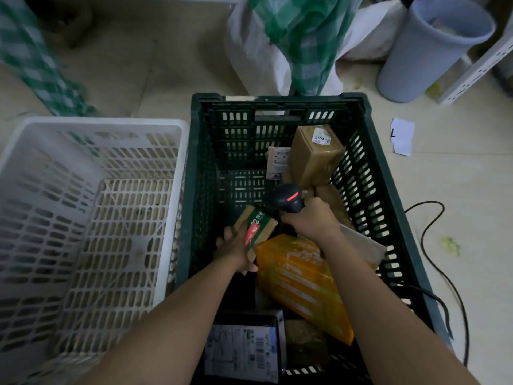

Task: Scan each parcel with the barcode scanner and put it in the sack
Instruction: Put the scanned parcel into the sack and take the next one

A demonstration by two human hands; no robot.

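Fingers of left hand point(234, 250) clamped on small green-red parcel point(256, 230) over green crate point(388, 168); right hand point(311, 218) wrapped round scanner point(286, 200). Label side should be turned toward scanner window, held steady, pre-sack.

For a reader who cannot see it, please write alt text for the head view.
Over a dark green crate of parcels, the left hand holds a small brown parcel while the right hand grips a black barcode scanner above it. A white basket stands left of the crate.
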